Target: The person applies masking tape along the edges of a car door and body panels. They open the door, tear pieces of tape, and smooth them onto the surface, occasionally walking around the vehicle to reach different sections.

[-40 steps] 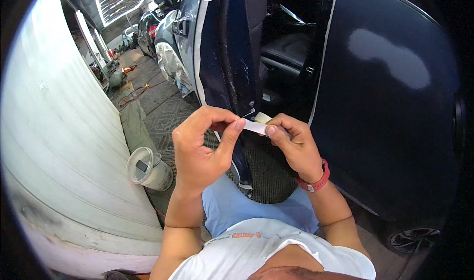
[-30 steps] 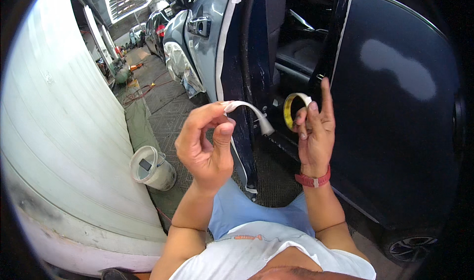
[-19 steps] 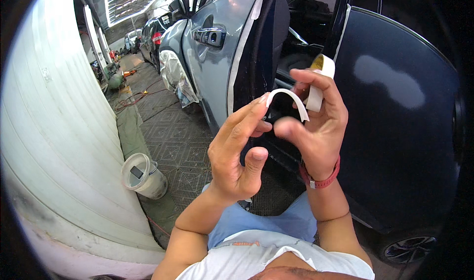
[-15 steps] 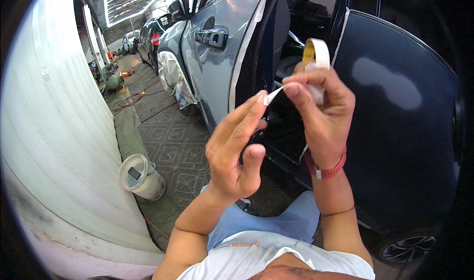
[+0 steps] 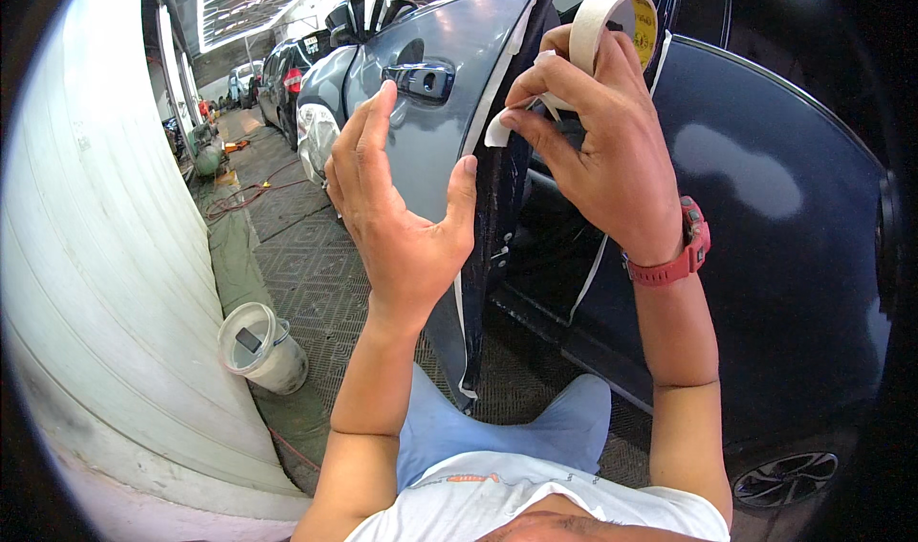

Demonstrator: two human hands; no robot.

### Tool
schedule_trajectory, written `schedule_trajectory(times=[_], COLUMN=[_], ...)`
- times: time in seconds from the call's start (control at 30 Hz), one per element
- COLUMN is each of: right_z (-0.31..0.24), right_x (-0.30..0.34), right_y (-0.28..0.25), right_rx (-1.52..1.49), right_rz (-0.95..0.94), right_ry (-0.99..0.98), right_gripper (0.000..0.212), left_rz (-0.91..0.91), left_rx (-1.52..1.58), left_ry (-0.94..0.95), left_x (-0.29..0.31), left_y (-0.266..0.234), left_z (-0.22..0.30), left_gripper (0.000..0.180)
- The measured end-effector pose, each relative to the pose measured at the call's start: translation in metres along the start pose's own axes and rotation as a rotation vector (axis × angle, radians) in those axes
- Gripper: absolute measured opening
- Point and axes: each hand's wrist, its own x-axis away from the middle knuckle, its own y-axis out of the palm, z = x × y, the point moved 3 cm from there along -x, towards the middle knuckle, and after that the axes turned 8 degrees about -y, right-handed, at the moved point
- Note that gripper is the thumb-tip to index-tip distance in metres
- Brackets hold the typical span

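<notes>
- Moved roll (image 5: 586, 33) toward 12 o'clock in right hand (image 5: 612, 150), pinching strip (image 5: 496, 131).
- Holding left hand (image 5: 397, 212) spread, empty, at 10.
- Could crease strip through uneven pinch.

Held tilted on edge in the right hand (image 5: 612, 155): a ring-shaped cream masking-tape roll (image 5: 591, 26), yellow around the inner core. Pinched in the same hand: a short white tape strip (image 5: 496, 129), curling downward, seen against the grey door (image 5: 449, 121) near its edge.
</notes>
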Motion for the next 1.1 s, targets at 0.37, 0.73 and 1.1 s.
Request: schedule_trajectory(times=[0.37,0.73,1.1], right_z=[-0.002,0.006,0.014], right_x=[-0.007,0.0,0.002], right_y=[0.012,0.009,0.003], right_rx=[0.016,0.0,-0.026], right_rz=[0.071,0.036,0.16], right_ry=[-0.042,0.0,0.167], right_gripper=[0.021,0.023,0.013], left_rz=[-0.005,0.008,0.055], left_rx=[0.04,-0.11,-0.154], left_ry=[0.046,0.068,0.152], left_x=[-0.007,-0.022,-0.022], left_y=[-0.004,0.003,0.007], left_z=[0.009,0.017,0.012], left_gripper=[0.08,0.08,0.085])
